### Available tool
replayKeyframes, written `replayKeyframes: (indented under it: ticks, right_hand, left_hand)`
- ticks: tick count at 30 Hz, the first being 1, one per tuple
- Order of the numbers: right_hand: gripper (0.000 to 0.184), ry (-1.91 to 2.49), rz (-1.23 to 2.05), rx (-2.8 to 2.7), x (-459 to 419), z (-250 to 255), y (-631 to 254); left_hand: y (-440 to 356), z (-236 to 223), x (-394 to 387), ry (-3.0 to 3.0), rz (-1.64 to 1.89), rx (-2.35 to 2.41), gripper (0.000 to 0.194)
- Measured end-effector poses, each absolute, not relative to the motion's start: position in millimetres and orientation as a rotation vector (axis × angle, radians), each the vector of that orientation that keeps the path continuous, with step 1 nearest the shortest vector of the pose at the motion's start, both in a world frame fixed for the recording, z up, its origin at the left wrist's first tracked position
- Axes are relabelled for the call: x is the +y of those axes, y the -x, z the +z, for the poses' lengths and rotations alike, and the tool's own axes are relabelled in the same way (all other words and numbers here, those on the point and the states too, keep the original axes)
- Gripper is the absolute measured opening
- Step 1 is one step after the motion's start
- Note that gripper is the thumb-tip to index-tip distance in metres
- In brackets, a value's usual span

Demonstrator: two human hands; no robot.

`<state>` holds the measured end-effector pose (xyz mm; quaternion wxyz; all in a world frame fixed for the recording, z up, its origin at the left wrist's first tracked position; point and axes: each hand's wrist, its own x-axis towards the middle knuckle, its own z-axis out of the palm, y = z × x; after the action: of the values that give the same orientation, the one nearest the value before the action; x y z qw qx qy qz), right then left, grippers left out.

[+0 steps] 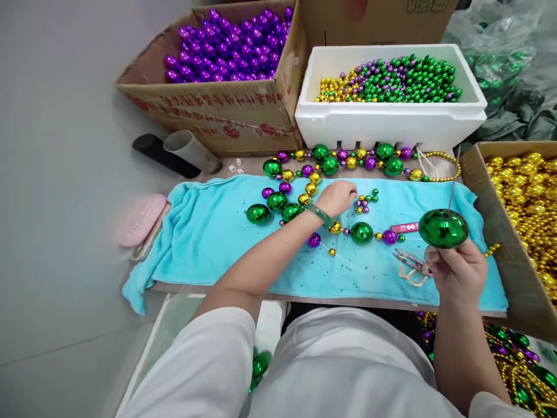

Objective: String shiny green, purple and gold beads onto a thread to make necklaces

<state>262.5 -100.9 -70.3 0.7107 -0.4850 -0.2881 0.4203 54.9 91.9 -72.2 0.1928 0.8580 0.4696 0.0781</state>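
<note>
Green oval bead sits pinched in my right hand over the blue towel. A loose grip could let it roll off. My left hand is near small beads; I can't tell if it holds any.

On the worktop, I have open towel at the left end, and another gap along the near edge between my left forearm and the cutting tools. My forearm bars the middle, over the bead strand. The purple beads' carton and foam box wall the far edge; the gold beads' carton blocks the right, behind the large green bead in my right hand.
</note>
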Motion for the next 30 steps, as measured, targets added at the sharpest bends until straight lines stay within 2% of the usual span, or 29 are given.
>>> replayKeyframes:
  ticks: [4,9,14,17,30]
  right_hand:
    - [0.015,1.117,0.969,-0.671,-101,-72,-262]
    - [0.014,1.162,1.005,-0.690,-104,-77,-264]
    - [0.011,1.237,1.066,-0.807,-107,-93,-257]
    - [0.011,1.254,1.109,-0.906,-106,-100,-247]
    - [0.018,1.334,1.125,-1.011,-103,-96,-225]
  left_hand:
    - [-76,-87,96,-2.257,0.112,1.392,0.023]
    - [-72,-86,93,-2.149,0.204,1.382,0.033]
    - [-48,-57,76,-1.095,0.684,1.022,0.024]
    - [-35,-40,60,-0.678,0.812,0.808,0.015]
    - [-20,-26,37,-0.504,0.918,0.776,0.011]
